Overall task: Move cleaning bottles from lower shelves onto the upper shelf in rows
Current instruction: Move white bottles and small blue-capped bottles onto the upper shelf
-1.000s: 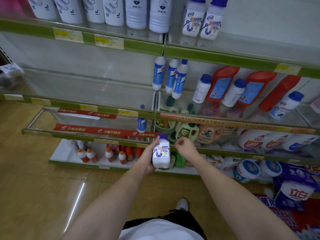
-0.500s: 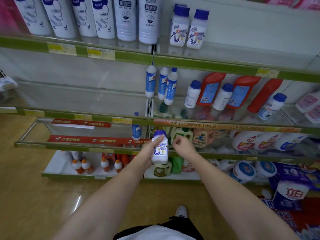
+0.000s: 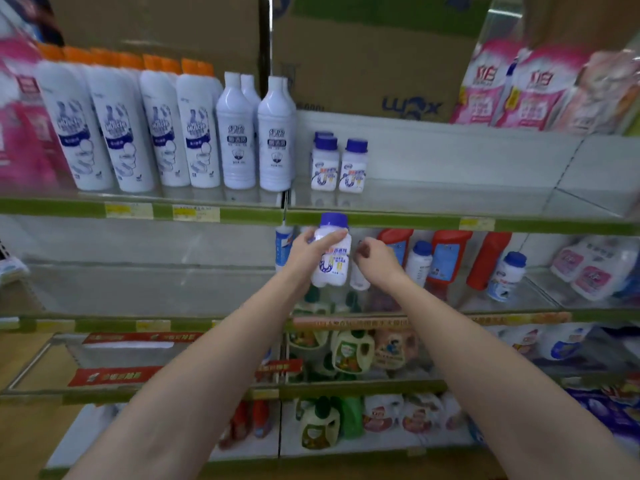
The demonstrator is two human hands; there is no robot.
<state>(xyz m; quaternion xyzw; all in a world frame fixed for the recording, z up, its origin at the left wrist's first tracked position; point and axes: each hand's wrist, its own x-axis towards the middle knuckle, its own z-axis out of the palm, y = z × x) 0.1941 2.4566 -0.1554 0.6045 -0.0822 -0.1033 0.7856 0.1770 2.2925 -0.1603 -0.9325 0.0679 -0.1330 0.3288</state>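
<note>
- Left hand (image 3: 308,252) wrapped round small white bottle w/ blue cap (image 3: 330,254), held upright just under upper shelf edge (image 3: 415,221)
- Right hand (image 3: 375,261) just right of it, fingers curled, holding nothing afaict
- Two matching bottles (image 3: 339,166) on upper shelf, side by side, a third behind

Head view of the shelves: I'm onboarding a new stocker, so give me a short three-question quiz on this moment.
1. True or false: the left hand grips the small white blue-capped plastic bottle.
2. Is the right hand holding anything visible?
3. Which stands left of the matching small bottles on the green-edged upper shelf: A) tall white bottles, B) red bottles?

Key: 1 true; 2 no, fingers curled, nothing seen; 3 A.
</note>
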